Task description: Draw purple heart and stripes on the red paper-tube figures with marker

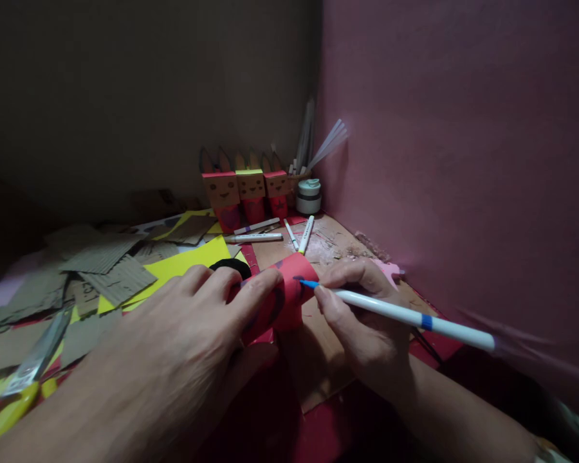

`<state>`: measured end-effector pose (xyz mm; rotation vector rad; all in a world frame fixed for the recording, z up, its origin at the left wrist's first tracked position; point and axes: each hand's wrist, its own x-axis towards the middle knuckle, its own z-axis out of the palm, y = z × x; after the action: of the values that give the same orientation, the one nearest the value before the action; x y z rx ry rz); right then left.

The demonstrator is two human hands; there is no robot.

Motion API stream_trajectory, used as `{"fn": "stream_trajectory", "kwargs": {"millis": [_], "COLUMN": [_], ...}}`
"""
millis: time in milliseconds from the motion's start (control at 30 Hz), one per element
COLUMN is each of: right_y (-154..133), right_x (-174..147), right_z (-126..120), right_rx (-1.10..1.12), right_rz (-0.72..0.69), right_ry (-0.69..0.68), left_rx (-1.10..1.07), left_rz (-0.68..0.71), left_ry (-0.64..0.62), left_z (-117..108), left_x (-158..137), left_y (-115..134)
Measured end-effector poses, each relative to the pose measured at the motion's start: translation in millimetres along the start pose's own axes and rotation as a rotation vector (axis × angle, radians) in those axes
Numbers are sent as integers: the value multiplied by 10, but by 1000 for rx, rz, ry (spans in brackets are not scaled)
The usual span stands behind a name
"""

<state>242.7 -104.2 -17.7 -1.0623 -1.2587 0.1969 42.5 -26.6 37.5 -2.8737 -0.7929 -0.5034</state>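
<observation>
My left hand [197, 328] is closed around a red paper tube [296, 302], which lies tilted with dark marks drawn on its side. Between the fingers of my right hand [367, 315] is a white felt-tip pen [390, 307] with a blue band. Its blue tip touches the tube near a dark mark, or sits very close to it. A brown cardboard piece [318, 360] lies beneath both hands. Part of a black round thing [229, 265] shows behind my left fingers; I cannot make out what it is.
Behind stand three box-headed paper figures [249, 186] with pointed ears. Beside them are a lidded jar [309, 196] and a holder with clear sticks [330, 143]. Several pens [306, 235] lie nearer. Cardboard scraps [101, 257], yellow paper [188, 260] and scissors [31, 373] cover the left; a wall [463, 161] bounds the right.
</observation>
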Motion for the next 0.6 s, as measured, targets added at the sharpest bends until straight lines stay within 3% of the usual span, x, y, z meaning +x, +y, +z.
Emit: {"fn": "stream_trajectory", "kwargs": {"millis": [100,167,300,600], "right_y": [-9,-9,-5,-19], "right_x": [9,9,-3,11], "right_z": [1,0,0,11], "right_rx": [24,32,8,46], "right_rz": [-7,-13,-20,-13], "right_ry": [-9,-17,-3,-27], "left_rx": [113,117,124,149], "left_rz": [22,-4,0,30], "left_ry": [11,120,-16,115], "left_z": [3,-2,-42,-3], "left_x": [17,37,59,65], "left_y": [42,80,94,105]}}
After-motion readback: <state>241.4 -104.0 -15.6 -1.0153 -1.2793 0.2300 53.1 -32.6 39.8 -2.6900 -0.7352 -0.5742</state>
